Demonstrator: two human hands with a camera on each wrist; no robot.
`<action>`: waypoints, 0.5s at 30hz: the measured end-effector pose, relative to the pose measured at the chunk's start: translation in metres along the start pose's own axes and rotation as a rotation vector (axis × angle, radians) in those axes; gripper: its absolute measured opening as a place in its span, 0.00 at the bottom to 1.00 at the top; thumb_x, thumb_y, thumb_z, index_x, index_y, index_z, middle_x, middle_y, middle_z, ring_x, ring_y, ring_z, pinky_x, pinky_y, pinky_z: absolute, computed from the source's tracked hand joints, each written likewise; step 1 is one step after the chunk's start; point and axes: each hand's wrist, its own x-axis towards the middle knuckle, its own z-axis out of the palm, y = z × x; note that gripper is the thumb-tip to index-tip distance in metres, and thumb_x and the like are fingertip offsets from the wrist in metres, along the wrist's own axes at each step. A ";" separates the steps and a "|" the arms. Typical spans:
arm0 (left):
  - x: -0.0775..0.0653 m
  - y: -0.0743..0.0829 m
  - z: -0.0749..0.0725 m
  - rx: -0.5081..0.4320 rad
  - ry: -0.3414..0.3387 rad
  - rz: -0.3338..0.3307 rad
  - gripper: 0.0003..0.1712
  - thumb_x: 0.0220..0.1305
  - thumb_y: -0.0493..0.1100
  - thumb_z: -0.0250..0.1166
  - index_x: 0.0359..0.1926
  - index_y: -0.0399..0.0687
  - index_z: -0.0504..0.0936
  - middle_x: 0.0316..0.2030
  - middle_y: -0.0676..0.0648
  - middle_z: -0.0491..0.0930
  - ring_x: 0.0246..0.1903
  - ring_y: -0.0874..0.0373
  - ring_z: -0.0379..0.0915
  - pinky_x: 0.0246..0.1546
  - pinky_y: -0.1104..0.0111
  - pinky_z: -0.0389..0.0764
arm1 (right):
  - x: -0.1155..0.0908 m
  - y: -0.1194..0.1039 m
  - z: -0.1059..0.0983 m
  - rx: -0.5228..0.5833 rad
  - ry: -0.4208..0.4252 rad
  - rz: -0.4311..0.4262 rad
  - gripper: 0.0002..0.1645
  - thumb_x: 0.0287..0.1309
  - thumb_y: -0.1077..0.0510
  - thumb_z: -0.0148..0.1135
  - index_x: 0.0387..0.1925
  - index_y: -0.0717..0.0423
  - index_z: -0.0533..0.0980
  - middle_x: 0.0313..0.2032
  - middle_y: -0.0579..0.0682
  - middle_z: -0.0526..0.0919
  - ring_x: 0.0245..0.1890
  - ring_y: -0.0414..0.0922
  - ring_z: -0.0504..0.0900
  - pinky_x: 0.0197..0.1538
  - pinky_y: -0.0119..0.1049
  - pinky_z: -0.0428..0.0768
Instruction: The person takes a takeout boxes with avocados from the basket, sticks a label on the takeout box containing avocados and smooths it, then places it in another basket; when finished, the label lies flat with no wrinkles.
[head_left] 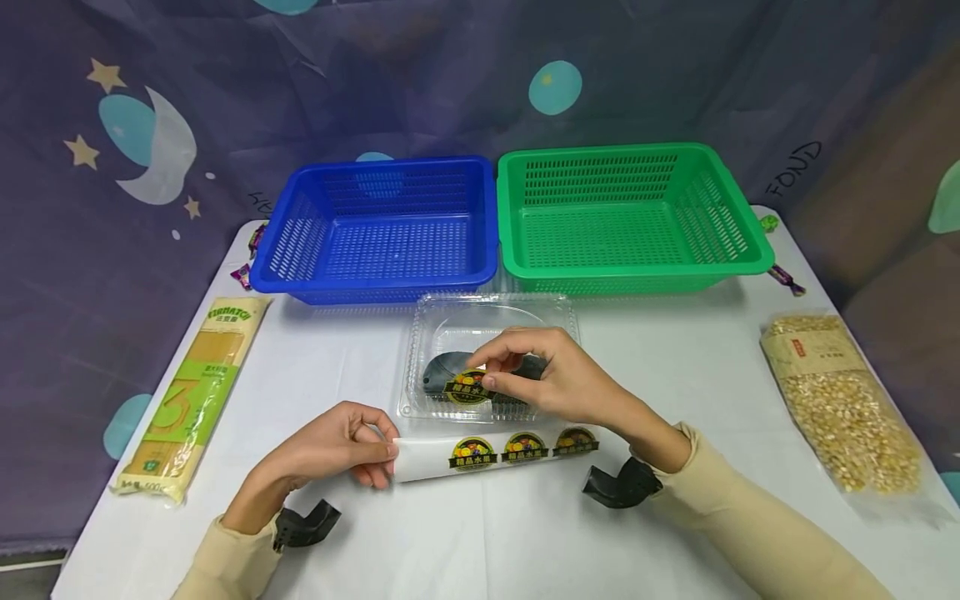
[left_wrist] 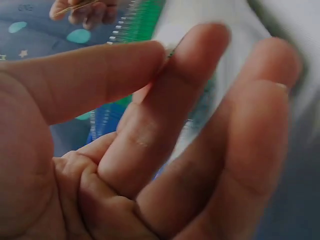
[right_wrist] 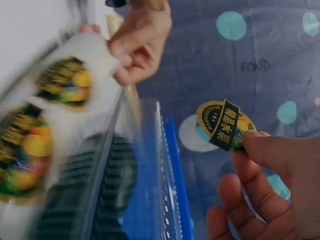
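Note:
Between thumb and forefinger my right hand (head_left: 558, 375) pinches a black-and-gold fruit sticker (right_wrist: 226, 125), held over a clear plastic clamshell box (head_left: 415, 350). Inside the box lies a dark oblong item (head_left: 441, 373); the sticker and hand partly cover it. My left hand (head_left: 341, 446) pinches the left end of a white backing strip (head_left: 423, 460), thumb against forefinger. Several matching stickers sit along that strip, which lies in front of the box. In the left wrist view, the left fingers (left_wrist: 195, 65) hide most of the strip.
Behind the box stand a blue basket (head_left: 375, 290) and a green basket (head_left: 637, 271), side by side. A pasta pack (head_left: 191, 400) lies at the left, a bag of corn kernels (head_left: 847, 408) at the right. Small wrapped candies (head_left: 786, 281) lie near the baskets' outer sides.

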 end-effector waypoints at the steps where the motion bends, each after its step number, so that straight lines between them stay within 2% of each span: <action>1: 0.002 -0.002 0.001 0.006 -0.007 -0.006 0.13 0.69 0.41 0.66 0.42 0.32 0.79 0.30 0.39 0.89 0.24 0.56 0.86 0.26 0.64 0.85 | 0.000 0.001 -0.002 -0.004 -0.003 0.014 0.13 0.61 0.66 0.70 0.47 0.54 0.86 0.36 0.46 0.89 0.35 0.40 0.82 0.42 0.32 0.81; 9: 0.012 -0.010 0.002 0.058 -0.026 -0.012 0.12 0.70 0.42 0.65 0.44 0.34 0.79 0.30 0.38 0.88 0.22 0.58 0.85 0.19 0.69 0.79 | 0.001 0.014 -0.022 -0.089 0.009 0.105 0.13 0.61 0.65 0.69 0.47 0.52 0.86 0.32 0.44 0.85 0.32 0.40 0.80 0.39 0.31 0.80; 15: 0.013 -0.008 -0.001 0.056 -0.053 -0.025 0.19 0.71 0.44 0.65 0.52 0.32 0.77 0.31 0.37 0.87 0.23 0.56 0.86 0.20 0.69 0.79 | 0.000 0.025 -0.030 -0.104 0.015 0.153 0.13 0.62 0.65 0.69 0.48 0.53 0.86 0.32 0.46 0.84 0.32 0.41 0.80 0.39 0.31 0.79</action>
